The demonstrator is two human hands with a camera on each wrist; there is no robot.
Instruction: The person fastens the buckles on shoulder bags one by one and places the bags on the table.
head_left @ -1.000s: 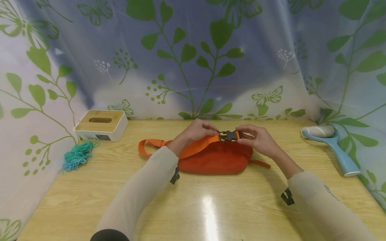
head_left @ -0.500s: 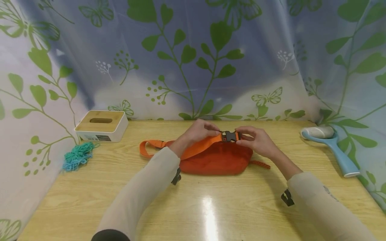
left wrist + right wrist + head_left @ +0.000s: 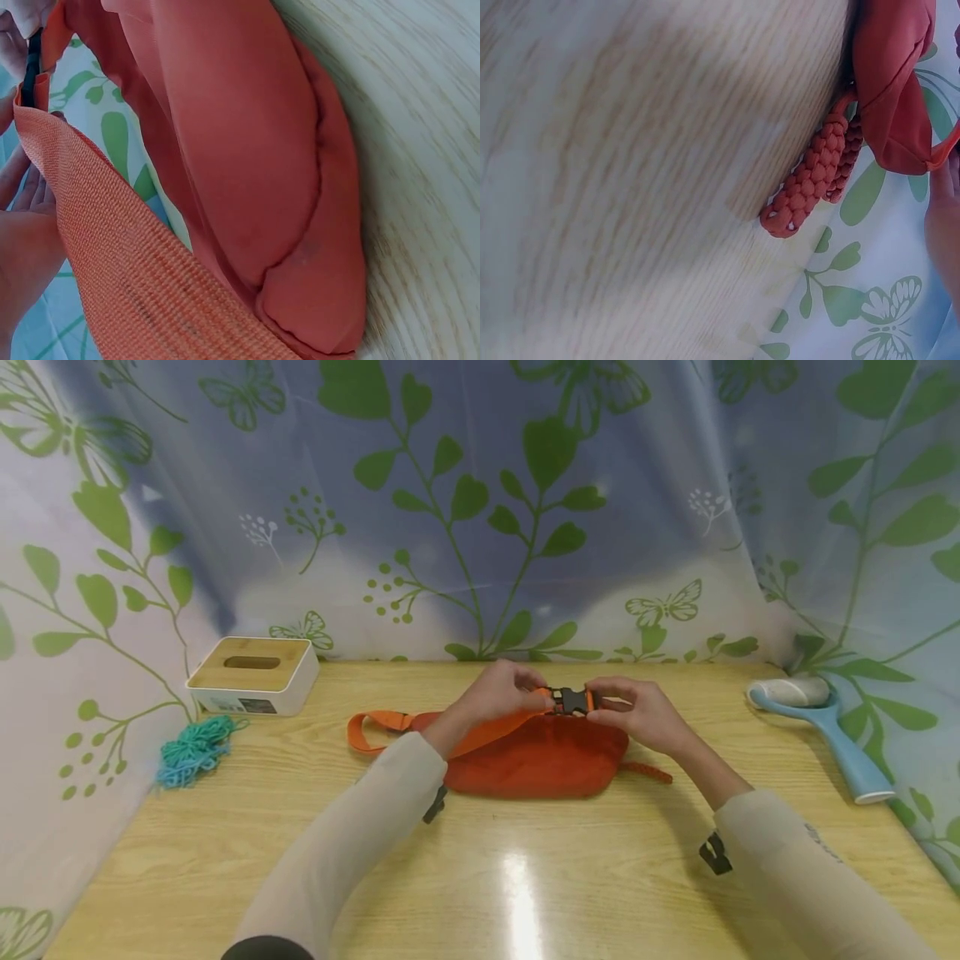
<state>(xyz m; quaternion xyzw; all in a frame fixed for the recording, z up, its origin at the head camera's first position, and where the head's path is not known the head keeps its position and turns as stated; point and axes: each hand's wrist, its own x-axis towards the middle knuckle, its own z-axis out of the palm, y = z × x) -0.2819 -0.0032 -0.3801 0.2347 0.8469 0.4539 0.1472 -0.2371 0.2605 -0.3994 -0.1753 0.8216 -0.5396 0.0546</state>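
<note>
A red-orange waist bag lies on the wooden table, its orange strap raised along the back. At the strap's end, a black side-release buckle sits above the bag, its two halves in line and meeting. Whether they are latched cannot be told. My left hand pinches the strap beside the pronged half. On the other side, my right hand holds the socket half between thumb and fingers. The left wrist view shows the woven strap close up, with the buckle edge-on. Braided cord pulls hang from the bag's end.
At the back left stands a white tissue box with a wooden lid, and teal yarn lies in front of it. A blue lint roller rests at the right edge. A leaf-patterned curtain closes off the back.
The left hand has shifted slightly right, and its thumb now reaches nearer the pronged half. The gap between the buckle halves looks a little smaller. The bag stays in place.
</note>
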